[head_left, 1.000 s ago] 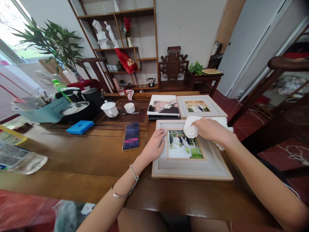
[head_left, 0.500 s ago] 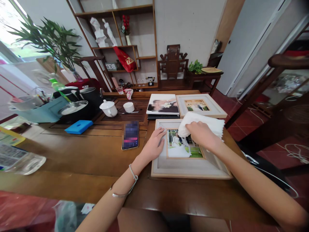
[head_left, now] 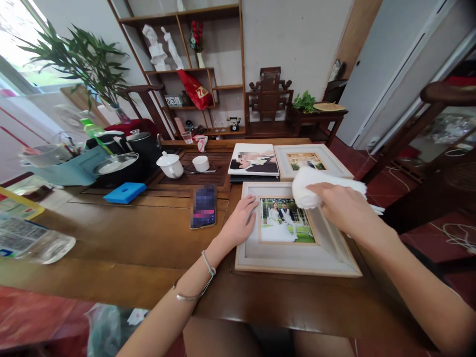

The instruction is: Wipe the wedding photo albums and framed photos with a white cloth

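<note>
A picture frame with a pale border and light wood edge lies flat on the table in front of me, holding a photo of two people on grass. My left hand rests on its left border, fingers stretched out. In my right hand is a bunched white cloth, over the frame's upper right corner. Whether the cloth touches the frame there I cannot tell. Part of the frame's right side is hidden under the right hand and forearm.
Behind the frame lie a second picture frame and a photo album. To the left are a phone, a lidded white teapot, a small white cup, a blue block and a clear plastic bottle.
My right hand has moved the cloth rightward off the photo towards the frame's upper right corner, uncovering the two people. My left hand stays on the left border.
</note>
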`<state>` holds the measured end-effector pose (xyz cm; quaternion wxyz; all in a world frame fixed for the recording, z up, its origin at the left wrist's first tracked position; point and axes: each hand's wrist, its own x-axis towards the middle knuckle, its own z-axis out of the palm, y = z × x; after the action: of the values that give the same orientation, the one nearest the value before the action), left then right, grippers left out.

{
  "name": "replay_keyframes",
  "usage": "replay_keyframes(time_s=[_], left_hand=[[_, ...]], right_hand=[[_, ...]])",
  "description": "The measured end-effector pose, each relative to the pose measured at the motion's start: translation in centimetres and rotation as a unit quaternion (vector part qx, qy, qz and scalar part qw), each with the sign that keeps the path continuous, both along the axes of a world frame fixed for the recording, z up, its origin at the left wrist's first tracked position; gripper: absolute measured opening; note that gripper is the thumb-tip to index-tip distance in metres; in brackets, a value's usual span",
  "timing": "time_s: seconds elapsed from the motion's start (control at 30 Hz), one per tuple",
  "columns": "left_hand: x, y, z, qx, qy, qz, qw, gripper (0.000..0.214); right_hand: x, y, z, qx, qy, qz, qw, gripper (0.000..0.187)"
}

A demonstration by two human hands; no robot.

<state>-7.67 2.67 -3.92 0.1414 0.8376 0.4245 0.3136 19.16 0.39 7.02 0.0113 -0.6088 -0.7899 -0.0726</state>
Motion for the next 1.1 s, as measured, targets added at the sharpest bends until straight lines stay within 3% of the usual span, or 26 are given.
replay_keyframes(time_s=[0.07,0.2,0.27,0.43,0.53,0.6,0.77,0.87,0.97,1.1], left_hand=[[0.0,0.0,0.1,-0.009,0.002,0.002,1.000,0.036],[0.0,0.0,0.1,-0.019,0.007,0.011,1.000,0.036],[0.0,0.1,0.0,-0.011,0.010,0.011,1.000,0.035],[-0.1,0.2,-0.2,-0.001,0.008,0.005,1.000,0.035],[-0.1,0.1,-0.1,-0.001,0.005,0.006,1.000,0.035],[-0.1,0.1,0.0,-0.004,0.007,0.006,1.000,0.035],[-0.1,0.1,0.0,-0.004,0.004,0.007,1.000,0.035],[-0.1,0.1,0.0,-0.005,-0.001,0.003,1.000,0.035],[-0.1,0.1,0.0,-0.007,0.000,0.006,1.000,0.035],[-0.1,0.2,-0.1,-0.004,0.001,0.007,1.000,0.034]], right_hand=[[0.4,0.5,-1.4,0.030,-0.021,-0.016,0.999,0.055],[-0.2,1.1,-4.5,0.035,-0.056,0.037,0.997,0.051],[-1.0,0.7,-5.1,0.041,-0.069,0.059,0.995,0.050],[-2.7,-2.7,-3.1,-0.066,-0.025,0.098,0.993,0.049],[-2.6,-4.9,-1.4,-0.136,0.038,0.156,0.978,0.053],[-2.2,-5.2,-0.7,-0.150,0.060,0.149,0.975,0.055],[-1.3,-2.1,-1.0,-0.046,0.039,-0.015,0.998,0.054],[-0.8,0.1,-2.1,0.035,0.025,-0.056,0.998,0.056],[-0.7,1.5,-3.7,0.056,0.008,-0.013,0.998,0.057],[-1.6,1.6,-4.9,0.023,0.004,0.089,0.996,0.061]])
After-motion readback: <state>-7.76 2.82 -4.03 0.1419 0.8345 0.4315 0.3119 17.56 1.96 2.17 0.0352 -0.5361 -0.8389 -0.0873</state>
